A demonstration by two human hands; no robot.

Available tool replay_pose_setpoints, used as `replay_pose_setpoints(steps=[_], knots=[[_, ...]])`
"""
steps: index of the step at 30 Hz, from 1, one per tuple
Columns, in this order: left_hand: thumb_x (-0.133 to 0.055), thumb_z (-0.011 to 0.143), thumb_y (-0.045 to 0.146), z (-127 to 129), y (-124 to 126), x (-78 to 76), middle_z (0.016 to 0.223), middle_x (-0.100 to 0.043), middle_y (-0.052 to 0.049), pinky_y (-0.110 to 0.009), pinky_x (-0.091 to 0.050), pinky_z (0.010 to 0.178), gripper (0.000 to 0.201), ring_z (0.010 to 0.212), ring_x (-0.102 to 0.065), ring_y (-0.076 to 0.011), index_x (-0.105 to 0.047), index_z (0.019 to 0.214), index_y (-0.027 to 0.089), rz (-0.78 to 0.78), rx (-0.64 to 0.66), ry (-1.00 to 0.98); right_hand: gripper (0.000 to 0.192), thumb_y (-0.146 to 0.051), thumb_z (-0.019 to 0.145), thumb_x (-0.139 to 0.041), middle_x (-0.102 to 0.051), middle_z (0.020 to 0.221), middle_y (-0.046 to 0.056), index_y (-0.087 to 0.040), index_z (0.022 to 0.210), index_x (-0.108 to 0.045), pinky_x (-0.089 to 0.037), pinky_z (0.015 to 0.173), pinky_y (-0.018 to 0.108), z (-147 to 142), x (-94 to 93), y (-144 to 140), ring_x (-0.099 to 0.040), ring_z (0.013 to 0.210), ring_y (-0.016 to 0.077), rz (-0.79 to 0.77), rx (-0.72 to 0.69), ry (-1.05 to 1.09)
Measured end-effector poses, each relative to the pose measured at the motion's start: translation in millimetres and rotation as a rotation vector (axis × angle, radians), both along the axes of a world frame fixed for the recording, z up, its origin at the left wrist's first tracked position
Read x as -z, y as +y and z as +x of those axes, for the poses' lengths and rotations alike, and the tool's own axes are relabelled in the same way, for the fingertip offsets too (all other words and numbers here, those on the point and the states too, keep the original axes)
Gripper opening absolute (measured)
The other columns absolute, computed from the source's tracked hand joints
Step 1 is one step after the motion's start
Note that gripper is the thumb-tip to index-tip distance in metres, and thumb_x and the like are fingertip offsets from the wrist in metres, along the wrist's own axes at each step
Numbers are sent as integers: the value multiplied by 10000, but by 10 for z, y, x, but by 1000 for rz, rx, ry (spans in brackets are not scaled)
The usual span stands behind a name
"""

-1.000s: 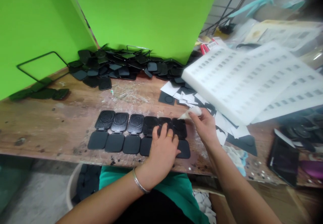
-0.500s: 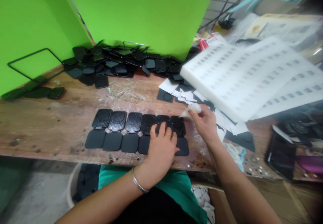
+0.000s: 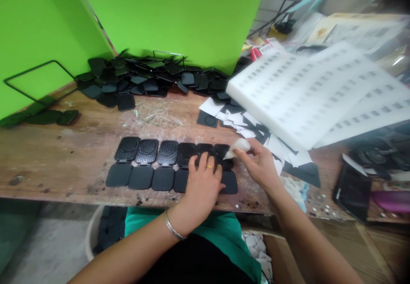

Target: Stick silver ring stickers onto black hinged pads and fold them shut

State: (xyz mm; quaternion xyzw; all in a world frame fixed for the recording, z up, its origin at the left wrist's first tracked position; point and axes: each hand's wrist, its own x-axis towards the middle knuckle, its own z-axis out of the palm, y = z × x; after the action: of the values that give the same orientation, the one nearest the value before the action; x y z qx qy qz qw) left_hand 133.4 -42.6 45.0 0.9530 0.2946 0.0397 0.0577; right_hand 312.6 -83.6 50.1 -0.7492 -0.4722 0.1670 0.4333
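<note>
Pressing flat with fingers spread, left hand [image 3: 202,185] holds down the right end of the row of open black cases [image 3: 173,164], which runs left-right at frame centre on the wooden table [image 3: 64,156]. Right hand [image 3: 261,164] pinches a small white squeeze tube [image 3: 237,147], nozzle pointing left and down, tip over the rightmost case just right of the left fingers. White foam trays [image 3: 304,92] upper right.
</note>
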Motion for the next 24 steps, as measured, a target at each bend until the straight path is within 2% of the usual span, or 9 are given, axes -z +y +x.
replay_pose_setpoints(steps=[6, 12, 19, 24], knots=[[-750, 809, 436, -2, 5, -8, 1196, -626, -142, -523, -323, 1040, 475, 1242, -476, -342, -677, 1195, 169, 15, 3, -23, 189, -391, 820, -597, -590, 721, 11, -209, 772, -583, -409, 638, 308, -120, 1, 250, -529, 658, 180, 56, -63, -59], [-738, 815, 457, -3, 9, 0, 1181, -628, -140, -517, -313, 1033, 497, 1226, -474, -338, -666, 1213, 168, 34, 16, -22, 191, -404, 794, -590, -594, 734, 28, -213, 805, -582, -412, 682, 338, 14, 54, 399, -529, 690, 207, 81, 7, -174], [-722, 831, 457, -1, 2, 1, 1171, -630, -133, -508, -315, 1029, 476, 1221, -475, -331, -658, 1202, 166, 39, 25, -10, 234, -439, 776, -613, -595, 701, 17, -206, 772, -598, -399, 648, 325, 188, 33, 171, -522, 656, 194, 22, 103, -155], [-715, 841, 442, 9, -3, -27, 1181, -626, -133, -506, -302, 1036, 440, 1221, -468, -336, -660, 1165, 149, 39, 36, -11, 259, -450, 756, -664, -600, 672, -5, -193, 774, -627, -404, 622, 307, 217, 69, -45, -527, 635, 171, -28, 131, 93]])
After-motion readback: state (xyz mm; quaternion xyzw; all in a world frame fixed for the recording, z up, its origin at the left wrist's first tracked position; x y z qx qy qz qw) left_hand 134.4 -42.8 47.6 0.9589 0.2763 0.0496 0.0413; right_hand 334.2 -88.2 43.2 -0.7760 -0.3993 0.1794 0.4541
